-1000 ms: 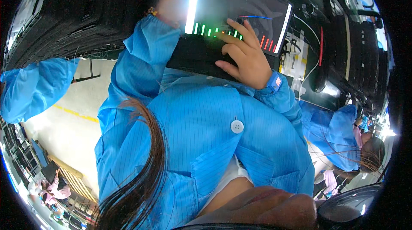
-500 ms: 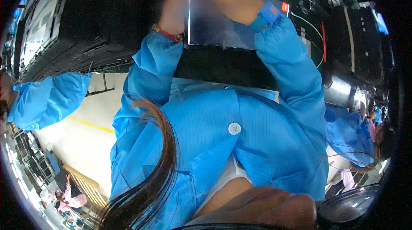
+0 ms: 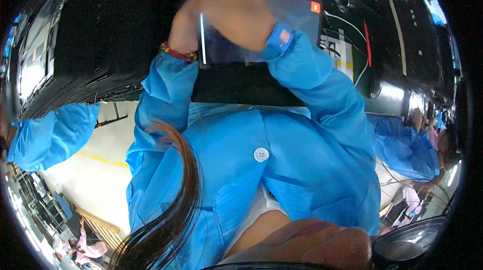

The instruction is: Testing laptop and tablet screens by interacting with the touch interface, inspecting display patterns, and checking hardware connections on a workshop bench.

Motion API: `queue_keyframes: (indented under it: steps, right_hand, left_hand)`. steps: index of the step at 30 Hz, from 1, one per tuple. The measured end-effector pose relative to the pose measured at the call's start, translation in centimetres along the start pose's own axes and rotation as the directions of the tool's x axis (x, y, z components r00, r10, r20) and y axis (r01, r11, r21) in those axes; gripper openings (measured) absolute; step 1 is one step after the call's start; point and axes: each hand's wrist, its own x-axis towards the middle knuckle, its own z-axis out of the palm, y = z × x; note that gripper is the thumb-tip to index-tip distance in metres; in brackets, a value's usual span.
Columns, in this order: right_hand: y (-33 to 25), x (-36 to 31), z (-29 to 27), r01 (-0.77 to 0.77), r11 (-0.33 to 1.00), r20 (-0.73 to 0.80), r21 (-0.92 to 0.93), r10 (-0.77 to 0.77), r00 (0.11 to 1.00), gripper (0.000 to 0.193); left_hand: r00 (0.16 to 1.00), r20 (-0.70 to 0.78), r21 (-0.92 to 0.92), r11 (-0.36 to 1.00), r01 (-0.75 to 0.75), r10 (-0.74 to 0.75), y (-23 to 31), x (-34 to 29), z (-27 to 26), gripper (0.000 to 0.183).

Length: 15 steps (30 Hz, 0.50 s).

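A dark, glossy flat screen panel (image 3: 294, 21) lies in front of me, with a small orange-red label in its far right corner and a bright strip along its left edge. My left hand (image 3: 185, 28), with a beaded bracelet at the wrist, grips the panel's far left side; its fingertips are mostly behind the other hand. Reaching across the panel from the right, my right hand (image 3: 239, 18) wears a blue wristband (image 3: 279, 41) and meets the left hand at that far left corner. Motion blurs its fingers, so whatever is between them cannot be made out.
A white cable (image 3: 354, 26) curves beside a thin red strip (image 3: 367, 43) right of the panel. Black stacked material (image 3: 105, 43) rises on the left. A person's blue sleeve (image 3: 55, 136) is at far left, and another person in blue (image 3: 405, 144) at right.
The panel and both hands have shifted left and a little nearer to me. My right hand has swung further left, over the left hand's fingers. The view has tilted slightly.
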Motion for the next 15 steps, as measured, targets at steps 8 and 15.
queue_keyframes:
  steps: [8, 15]
  right_hand:
    - [-3.1, -2.5, -0.6, -0.145, 0.989, 0.26, 0.005, 0.139, 0.956, 0.026]
    - [0.2, -6.0, -9.6, -0.226, 0.908, 0.223, -0.353, 0.316, 0.922, 0.05]
  left_hand:
    - [0.977, 0.2, 0.339, 0.931, -0.137, 0.071, 0.0, 0.0, 0.5, 0.034]
    - [0.974, 0.225, 0.345, 0.933, -0.103, 0.024, 0.5, 0.0, 1.6, 0.046]
